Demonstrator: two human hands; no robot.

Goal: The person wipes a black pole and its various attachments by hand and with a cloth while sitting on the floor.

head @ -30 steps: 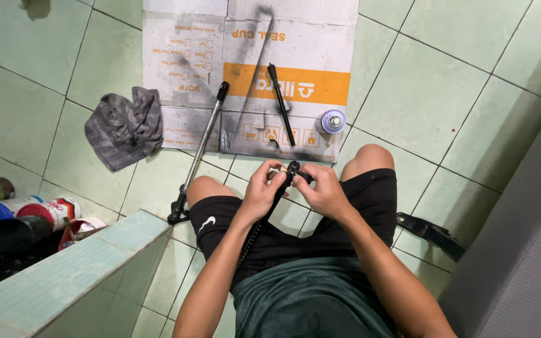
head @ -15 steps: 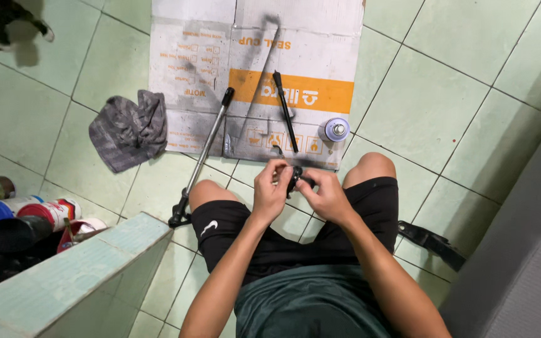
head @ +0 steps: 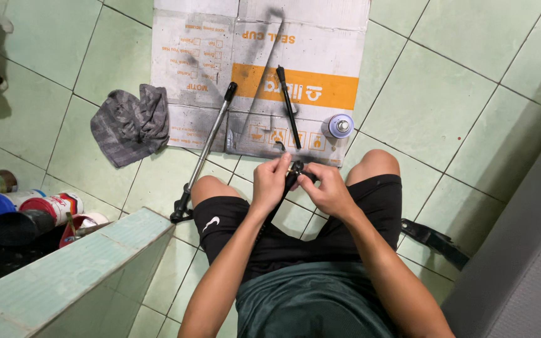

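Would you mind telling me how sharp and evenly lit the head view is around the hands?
Head view: sharp overall, with even soft light; the left hand and right hand are crisp, though the small black part they pinch stays too dark to read; dark shadows fall on the green floor tiles at far left.

Bare tile opens right of the spray can (head: 340, 126); left, silver rod (head: 206, 153), grey rag (head: 129, 124) and tiled ledge (head: 70, 269) crowd in.
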